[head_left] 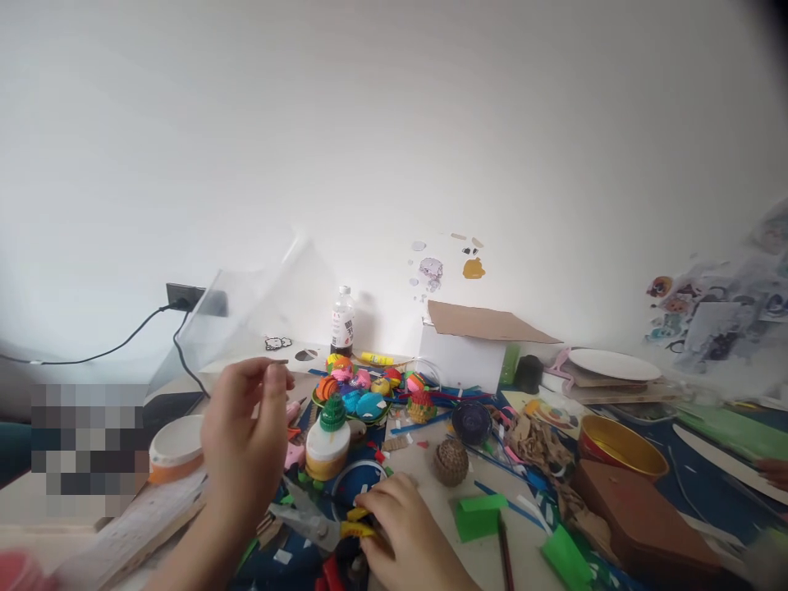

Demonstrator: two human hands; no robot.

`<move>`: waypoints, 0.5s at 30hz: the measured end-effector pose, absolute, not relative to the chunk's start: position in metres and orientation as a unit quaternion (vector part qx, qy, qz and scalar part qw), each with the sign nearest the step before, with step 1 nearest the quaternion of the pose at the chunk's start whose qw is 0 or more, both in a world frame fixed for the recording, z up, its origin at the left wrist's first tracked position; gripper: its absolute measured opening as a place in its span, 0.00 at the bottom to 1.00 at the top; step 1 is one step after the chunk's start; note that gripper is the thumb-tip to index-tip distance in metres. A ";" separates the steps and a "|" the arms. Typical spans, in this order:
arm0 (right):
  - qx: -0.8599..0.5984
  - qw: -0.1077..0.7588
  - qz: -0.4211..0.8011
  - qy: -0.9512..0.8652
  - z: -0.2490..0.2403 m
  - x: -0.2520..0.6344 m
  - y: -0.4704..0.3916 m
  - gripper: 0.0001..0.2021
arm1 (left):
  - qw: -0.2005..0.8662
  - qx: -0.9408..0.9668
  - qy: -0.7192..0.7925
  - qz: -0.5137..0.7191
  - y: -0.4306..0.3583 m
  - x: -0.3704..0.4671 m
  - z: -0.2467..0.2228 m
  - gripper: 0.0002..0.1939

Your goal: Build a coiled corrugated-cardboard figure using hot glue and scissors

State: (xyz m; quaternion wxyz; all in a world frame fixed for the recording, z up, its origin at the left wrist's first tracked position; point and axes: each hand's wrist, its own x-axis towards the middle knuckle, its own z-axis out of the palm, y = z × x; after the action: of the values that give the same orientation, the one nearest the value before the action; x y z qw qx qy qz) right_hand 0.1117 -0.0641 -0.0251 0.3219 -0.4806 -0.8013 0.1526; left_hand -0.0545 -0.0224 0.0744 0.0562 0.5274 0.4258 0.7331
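My left hand (246, 435) is raised at the left, thumb and fingers pinched on a small thin brownish piece (280, 361). Lower in the middle, my right hand (406, 533) is closed round the yellow handles of a pair of scissors (313, 525), whose blades point left and stand apart. Just beyond the scissors stands a white glue bottle (327, 451) with a green ribbed piece (333, 412) on its top. A brown coiled ball (451, 462) lies to the right of the bottle. Behind the bottle, a dish holds several bright ribbed paper pieces (357, 394).
A dark drink bottle (343, 324) and a white box (459, 357) with a cardboard flap stand by the wall. To the right lie crumpled brown paper (535, 447), a gold-lined tin (625, 443) and a brown box (643, 521). A tape roll (178, 443) is at the left.
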 end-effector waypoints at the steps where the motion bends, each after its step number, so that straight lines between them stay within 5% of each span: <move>1: -0.478 0.315 0.155 -0.805 -0.024 0.110 -0.065 0.21 | 0.052 0.533 0.446 0.717 -0.019 -0.059 0.075 0.06; 8: -0.472 0.287 0.180 -0.814 -0.017 0.107 -0.069 0.20 | 0.071 0.589 0.585 0.553 0.014 -0.099 0.072 0.08; 15: -0.452 0.316 0.126 -0.825 -0.013 0.100 -0.062 0.15 | 0.065 0.475 0.611 0.630 0.033 -0.121 0.059 0.12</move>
State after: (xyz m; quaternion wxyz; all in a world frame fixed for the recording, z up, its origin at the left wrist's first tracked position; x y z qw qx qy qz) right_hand 0.1004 -0.0618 -0.0127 0.3157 -0.4521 -0.8247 0.1261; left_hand -0.1209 0.0327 0.0585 0.0652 0.4750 0.6107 0.6302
